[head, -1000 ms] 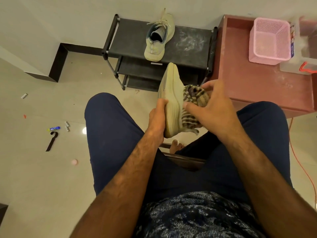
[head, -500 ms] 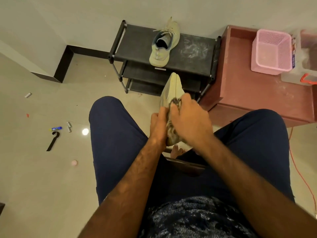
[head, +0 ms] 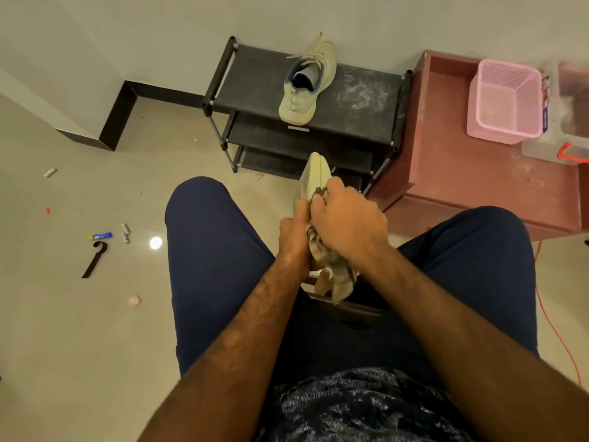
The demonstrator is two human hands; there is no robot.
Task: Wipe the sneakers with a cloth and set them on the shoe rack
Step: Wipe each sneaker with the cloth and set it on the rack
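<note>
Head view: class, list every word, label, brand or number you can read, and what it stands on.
No text is legible.
Print on the blue tube on the floor: too small.
The label on the clear box beside the pink basket: blurred.
The white tag on the shoe rack edge: too small.

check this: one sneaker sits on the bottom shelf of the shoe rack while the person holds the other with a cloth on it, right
Not quite: in the head view the sneaker sits on the top shelf of the shoe rack, not the bottom. The rest stands: the left hand holds the other sneaker and the right hand presses the cloth on it.
</note>
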